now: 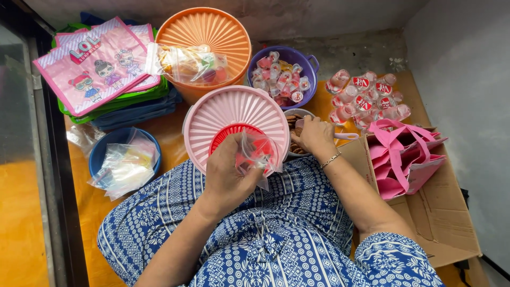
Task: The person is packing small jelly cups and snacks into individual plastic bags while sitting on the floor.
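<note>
The left hand [227,172] comes up from the lap with the wrist bent back and the fingers curled closed, pinching the mouth of a small clear plastic bag [257,151] that shows something red inside. The bag hangs just past the fingertips, over the near edge of a pink ribbed lid [212,119], beside a smaller red ribbed lid [226,135] lying on it.

The right hand [314,137] reaches forward with the arm stretched out — a thin bracelet [330,159] on the wrist — and its fingers are bent down over a small bowl [297,113] just right of the pink lid. Whether it grips anything there cannot be told, though a pale handle [345,136] sticks out from under it.

Behind the pink lid stands an orange container [223,26] with a filled clear bag [194,64] lying on top, and a purple bowl [308,58] of small jelly cups [279,77]. To the right are sealed water cups [366,95] and a cardboard box [441,212] holding pink tote bags [404,159]. To the left sit a blue bowl [101,154] of empty clear bags [125,167] and a stack of printed cloth bags [101,64] — all on an orange floor mat [170,133].
</note>
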